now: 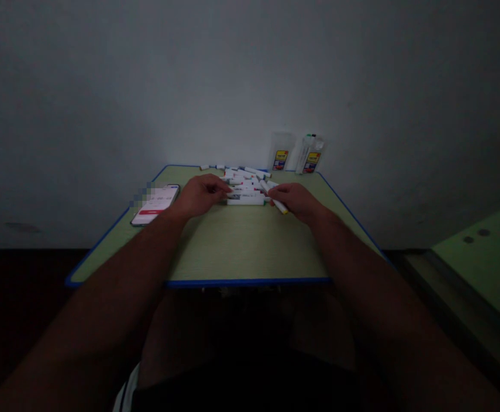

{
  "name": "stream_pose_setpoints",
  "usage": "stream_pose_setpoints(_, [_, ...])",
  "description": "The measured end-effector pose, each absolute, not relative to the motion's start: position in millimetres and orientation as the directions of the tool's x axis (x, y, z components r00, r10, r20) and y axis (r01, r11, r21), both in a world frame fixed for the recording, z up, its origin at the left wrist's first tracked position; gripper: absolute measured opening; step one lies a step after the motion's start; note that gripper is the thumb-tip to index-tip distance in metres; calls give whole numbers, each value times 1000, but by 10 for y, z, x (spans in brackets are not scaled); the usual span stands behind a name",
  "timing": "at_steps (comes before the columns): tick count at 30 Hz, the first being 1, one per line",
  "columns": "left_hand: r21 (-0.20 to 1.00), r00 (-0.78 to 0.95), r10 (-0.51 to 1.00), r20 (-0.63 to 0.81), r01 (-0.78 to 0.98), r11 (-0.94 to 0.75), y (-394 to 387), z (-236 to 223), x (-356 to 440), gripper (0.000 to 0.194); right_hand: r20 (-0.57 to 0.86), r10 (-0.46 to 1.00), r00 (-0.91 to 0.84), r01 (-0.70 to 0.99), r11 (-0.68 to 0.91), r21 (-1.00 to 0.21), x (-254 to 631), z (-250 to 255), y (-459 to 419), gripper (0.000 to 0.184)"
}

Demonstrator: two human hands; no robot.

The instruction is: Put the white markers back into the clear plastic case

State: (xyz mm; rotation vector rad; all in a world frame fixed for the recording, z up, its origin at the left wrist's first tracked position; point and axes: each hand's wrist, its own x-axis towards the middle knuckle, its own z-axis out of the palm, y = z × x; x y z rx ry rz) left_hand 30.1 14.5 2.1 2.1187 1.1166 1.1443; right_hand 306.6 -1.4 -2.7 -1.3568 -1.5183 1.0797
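Note:
White markers [246,201] lie in a stack of rows in the middle of the table, with a looser heap of them behind. My left hand [203,193] is at the left end of the front rows, its fingers pinched on the end of a marker there. At the right end, my right hand [295,200] grips a white marker with a yellow end [280,206], held at a slant. Its fingertips are close to the right ends of the front markers. How far each finger wraps is partly hidden in the dim light.
A phone [157,205] with a lit screen lies on the table's left side. Two clear plastic cases [280,151] stand at the back right, the right-hand case [311,154] with a few markers in it. The blue-edged table [250,252] stands against a grey wall [232,74].

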Motion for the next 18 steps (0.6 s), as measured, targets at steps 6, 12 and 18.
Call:
stream_pose_setpoints(6, [785, 262, 892, 369, 427, -450, 168, 4, 288, 19, 76, 988, -136, 394, 125, -910, 3099, -44, -11, 26])
stream_pose_setpoints(12, [795, 250, 903, 350, 431, -428, 200, -31, 283, 20, 82, 976, -200, 428, 162, -889, 3086, -13, -54, 27])
stream_pose_setpoints(18, [816, 240, 911, 335, 409, -408, 212, -57, 277, 21, 53, 957, -286, 509, 198, -838, 3091, -3, -70, 29])
